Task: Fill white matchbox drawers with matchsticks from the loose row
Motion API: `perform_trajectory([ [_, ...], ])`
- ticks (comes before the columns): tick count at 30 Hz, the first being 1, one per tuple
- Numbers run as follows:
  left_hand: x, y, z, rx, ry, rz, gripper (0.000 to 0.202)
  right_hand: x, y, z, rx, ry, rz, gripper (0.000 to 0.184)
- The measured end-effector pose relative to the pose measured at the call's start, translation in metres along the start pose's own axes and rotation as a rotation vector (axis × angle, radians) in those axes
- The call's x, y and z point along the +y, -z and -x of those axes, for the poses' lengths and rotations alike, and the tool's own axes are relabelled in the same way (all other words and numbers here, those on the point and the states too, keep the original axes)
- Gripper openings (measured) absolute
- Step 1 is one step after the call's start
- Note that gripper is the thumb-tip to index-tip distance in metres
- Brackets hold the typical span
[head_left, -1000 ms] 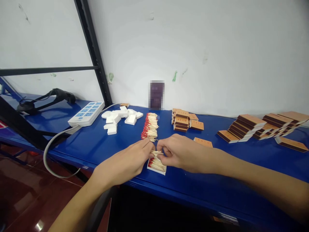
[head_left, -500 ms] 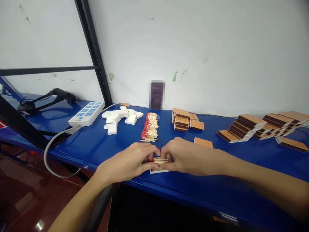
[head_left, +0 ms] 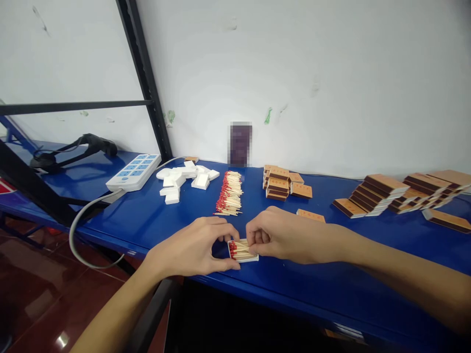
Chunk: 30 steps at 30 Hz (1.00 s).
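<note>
A small white matchbox tray (head_left: 253, 258) lies near the front of the blue table, with red-tipped matches (head_left: 241, 249) in it. My left hand (head_left: 191, 247) curves around its left end, the thumb at the near side and the index finger at the far side. At the right end, my right hand (head_left: 272, 235) has its thumb and fingertips pinched on the plain ends of the matches; how many it grips is hidden. Beyond the hands lies a long heap of loose matches (head_left: 231, 193), heads to the left.
White empty-looking trays (head_left: 178, 177) lie in a pile at back left, beside a power strip (head_left: 134, 171). Orange matchbox sleeves or boxes (head_left: 277, 184) are piled behind my right hand. More boxes (head_left: 382, 189) stand stacked at far right. A black shelf post (head_left: 145, 73) rises at left.
My left fingers have moved off the matches to the tray's sides. The matches now lie lower in the tray, and their heads are in plain sight.
</note>
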State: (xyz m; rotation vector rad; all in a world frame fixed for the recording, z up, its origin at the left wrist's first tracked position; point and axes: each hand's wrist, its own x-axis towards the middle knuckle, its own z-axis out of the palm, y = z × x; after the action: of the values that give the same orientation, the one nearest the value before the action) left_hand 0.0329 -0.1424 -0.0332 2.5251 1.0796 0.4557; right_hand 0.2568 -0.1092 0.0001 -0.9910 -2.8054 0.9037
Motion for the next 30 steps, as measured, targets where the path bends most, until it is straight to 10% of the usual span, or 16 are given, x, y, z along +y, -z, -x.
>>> perform_trajectory([
  [30,-0.009,-0.004,-0.005,0.044,-0.066,0.083,0.024,0.013,0.001,-0.010,0.066,0.041,0.094,0.016],
])
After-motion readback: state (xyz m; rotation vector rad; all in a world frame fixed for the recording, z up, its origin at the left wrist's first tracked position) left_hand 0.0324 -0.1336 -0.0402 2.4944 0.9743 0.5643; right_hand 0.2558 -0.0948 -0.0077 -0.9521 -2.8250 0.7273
